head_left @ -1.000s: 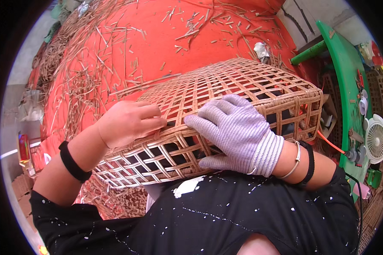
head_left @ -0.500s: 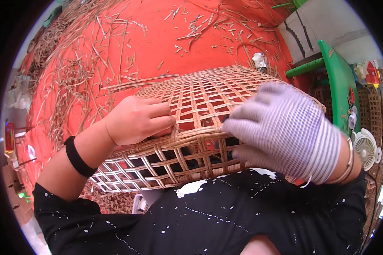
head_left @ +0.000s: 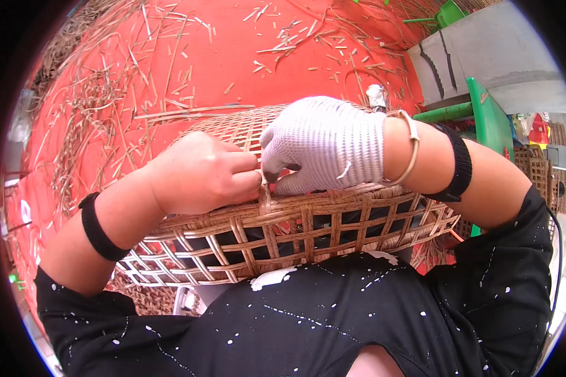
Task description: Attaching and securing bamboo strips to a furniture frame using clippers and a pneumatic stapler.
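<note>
- An open-weave brown cane basket point(head_left: 339, 200) lies across the front of the person, its near side just before a black shirt with white specks point(head_left: 321, 308).
- The hands themselves stand in the way — they and the right forearm cover much of the basket's top and the middle of its near upper edge.
- Past the basket, near the right forearm, stands a small white-and-dark object point(head_left: 376, 97); its kind is unclear.
- The bare left hand point(head_left: 198, 173) is curled nearly into a fist, grasping the basket's upper edge with its fingers; the thumb is hidden.
- The right hand point(head_left: 324, 144), in a pale striped knit glove, is bent and partly closed, thumb and forefinger close together at the same edge, beside the left fingers — whether they grip a strand, I cannot tell.
- A red floor covering point(head_left: 220, 81) spreads beyond, strewn with short cane offcuts, and with long tan cane strips point(head_left: 75, 151) tangled at left.
- At right are a flat green board point(head_left: 489, 125), a round green bar point(head_left: 443, 113) and a grey wall point(head_left: 484, 50).
</note>
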`<action>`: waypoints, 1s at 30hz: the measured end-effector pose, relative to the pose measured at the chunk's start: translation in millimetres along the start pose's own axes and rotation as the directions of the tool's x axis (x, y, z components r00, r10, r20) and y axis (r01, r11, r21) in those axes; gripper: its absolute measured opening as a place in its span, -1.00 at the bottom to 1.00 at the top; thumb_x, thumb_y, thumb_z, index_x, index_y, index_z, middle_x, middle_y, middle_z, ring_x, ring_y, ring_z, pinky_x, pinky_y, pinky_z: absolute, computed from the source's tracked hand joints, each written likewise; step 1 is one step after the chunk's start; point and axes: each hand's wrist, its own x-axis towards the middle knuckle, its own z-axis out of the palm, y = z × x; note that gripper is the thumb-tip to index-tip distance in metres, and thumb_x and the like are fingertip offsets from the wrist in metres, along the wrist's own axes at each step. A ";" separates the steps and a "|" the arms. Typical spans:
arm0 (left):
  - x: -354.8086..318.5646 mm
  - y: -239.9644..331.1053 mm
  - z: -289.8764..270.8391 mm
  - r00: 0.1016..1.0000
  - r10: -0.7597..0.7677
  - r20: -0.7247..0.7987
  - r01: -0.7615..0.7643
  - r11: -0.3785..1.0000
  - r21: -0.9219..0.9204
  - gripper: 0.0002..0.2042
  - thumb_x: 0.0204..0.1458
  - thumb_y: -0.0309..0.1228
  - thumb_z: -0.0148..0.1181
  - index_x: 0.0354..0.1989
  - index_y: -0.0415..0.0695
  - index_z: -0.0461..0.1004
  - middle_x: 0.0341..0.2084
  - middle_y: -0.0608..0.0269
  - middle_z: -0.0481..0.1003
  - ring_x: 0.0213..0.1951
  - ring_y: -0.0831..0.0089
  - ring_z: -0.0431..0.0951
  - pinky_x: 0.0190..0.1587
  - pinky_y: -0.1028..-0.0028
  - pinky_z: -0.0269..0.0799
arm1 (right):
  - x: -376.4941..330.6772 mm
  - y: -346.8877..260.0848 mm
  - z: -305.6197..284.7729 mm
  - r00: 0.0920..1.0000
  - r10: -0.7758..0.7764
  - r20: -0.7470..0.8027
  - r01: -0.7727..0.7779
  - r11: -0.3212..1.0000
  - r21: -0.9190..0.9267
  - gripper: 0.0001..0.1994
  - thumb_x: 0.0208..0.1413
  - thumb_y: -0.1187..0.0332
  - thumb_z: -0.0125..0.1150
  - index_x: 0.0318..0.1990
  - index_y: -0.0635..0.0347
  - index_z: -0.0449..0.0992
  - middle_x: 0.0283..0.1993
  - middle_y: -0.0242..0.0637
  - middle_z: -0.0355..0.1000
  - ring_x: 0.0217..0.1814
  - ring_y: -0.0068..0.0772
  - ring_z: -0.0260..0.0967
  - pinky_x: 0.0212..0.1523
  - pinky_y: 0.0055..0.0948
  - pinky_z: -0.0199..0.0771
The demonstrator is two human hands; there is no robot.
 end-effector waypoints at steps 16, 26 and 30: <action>18.5 5.8 -18.3 0.949 -0.157 0.275 0.165 0.986 -0.008 -0.82 -0.08 -0.28 0.16 -0.55 -0.12 0.42 -0.59 0.23 0.44 -0.52 0.20 0.53 -0.48 0.25 0.42 | -7.5 -17.8 -13.1 0.990 0.089 0.107 -0.085 0.996 -0.039 -0.79 -0.03 0.22 0.15 -0.38 0.16 0.54 -0.49 -0.10 0.47 -0.42 0.00 0.44 -0.38 -0.14 0.44; 12.0 -5.7 -7.7 0.986 -0.069 0.149 0.081 0.994 -0.077 -0.75 -0.21 -0.29 0.33 -0.59 -0.08 0.34 -0.70 0.30 0.31 -0.62 0.30 0.43 -0.59 0.31 0.31 | -18.9 9.8 19.8 0.969 -0.167 -0.180 0.195 0.969 0.150 -0.85 0.02 0.28 0.15 -0.34 0.09 0.58 -0.47 -0.15 0.48 -0.41 -0.05 0.44 -0.36 -0.24 0.44; 0.0 -2.0 7.2 0.998 -0.040 -0.054 0.040 0.999 -0.012 -0.71 -0.20 -0.33 0.32 -0.67 -0.07 0.25 -0.73 0.35 0.22 -0.67 0.37 0.37 -0.67 0.37 0.25 | -16.7 9.0 15.7 0.995 -0.040 -0.094 0.073 0.922 0.379 -0.83 -0.01 0.26 0.19 -0.28 0.04 0.61 -0.44 -0.17 0.50 -0.40 -0.10 0.46 -0.35 -0.28 0.45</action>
